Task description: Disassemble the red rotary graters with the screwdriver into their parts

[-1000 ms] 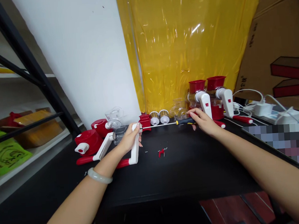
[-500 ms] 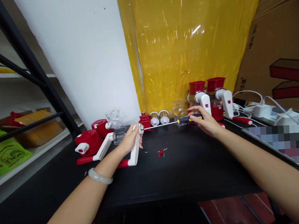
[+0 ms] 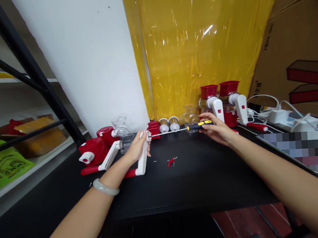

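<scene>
- Crank handle [image 3: 143,160]: white arm, red grip at the bottom; held steeply tilted, its round socket end uppermost and facing right;
- screwdriver [image 3: 192,127]: black-and-yellow handle, long thin metal shaft; held nearly level, handle slightly higher; its tip meets the crank's socket end.

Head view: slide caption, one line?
Left hand grips a white crank while the right hand holds a screwdriver to its upper end.
</scene>
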A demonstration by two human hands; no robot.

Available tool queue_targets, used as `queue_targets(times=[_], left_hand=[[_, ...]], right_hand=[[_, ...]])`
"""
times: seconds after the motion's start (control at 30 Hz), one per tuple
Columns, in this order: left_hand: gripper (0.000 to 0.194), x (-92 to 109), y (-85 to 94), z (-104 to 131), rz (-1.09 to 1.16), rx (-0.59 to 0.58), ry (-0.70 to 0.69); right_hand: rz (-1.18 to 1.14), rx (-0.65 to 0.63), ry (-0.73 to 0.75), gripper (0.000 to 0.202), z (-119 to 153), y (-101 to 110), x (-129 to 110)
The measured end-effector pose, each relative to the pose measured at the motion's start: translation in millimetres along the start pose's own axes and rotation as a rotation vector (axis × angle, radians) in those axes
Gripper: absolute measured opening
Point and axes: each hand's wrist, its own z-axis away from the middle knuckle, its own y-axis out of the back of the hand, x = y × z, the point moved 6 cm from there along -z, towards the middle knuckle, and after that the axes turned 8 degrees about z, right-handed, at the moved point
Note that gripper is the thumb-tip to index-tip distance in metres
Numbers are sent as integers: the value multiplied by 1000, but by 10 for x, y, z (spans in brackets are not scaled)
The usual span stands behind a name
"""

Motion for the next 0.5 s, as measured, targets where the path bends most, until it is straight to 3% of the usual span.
queue_targets(times=[0.17, 0.37, 0.5], left_hand=[[52, -21, 3, -8, -13, -6, 14], [50, 10, 22, 2, -23, 10, 17], [49, 40, 21, 2, -22, 12, 9]], right_hand=[[131, 52, 34, 33, -21, 39, -2], [432, -9, -17, 46, -57, 43, 76], [382, 17, 19, 38, -46, 56, 59]])
